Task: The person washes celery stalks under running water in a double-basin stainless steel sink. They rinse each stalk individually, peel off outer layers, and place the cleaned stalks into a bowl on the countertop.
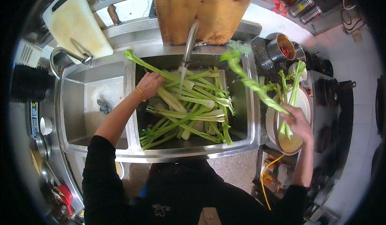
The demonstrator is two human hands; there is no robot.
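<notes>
My left hand point(150, 82), with a yellow band at the wrist, grips a long celery stalk point(147, 63) at the left of the right-hand sink basin; its fingertips are partly hidden. A loose heap of celery point(196, 113) fills this basin. Water runs onto it from a metal faucet point(190, 41). At the right, my right hand point(297, 121) holds a leafy celery stalk point(250, 85), blurred by motion, that slants up toward the sink's far right corner. Beneath that hand, a pale oval tub with a brown rim point(308, 104) holds more celery stalks point(295, 83) standing upright.
A wooden board point(202, 8) leans behind the faucet. The left sink basin point(93, 128) holds a dark scrubber point(104, 106). A white cutting board point(77, 23) stands behind it, near a second faucet point(64, 51). Metal pots point(279, 45) and a yellow hose point(265, 170) are at the right.
</notes>
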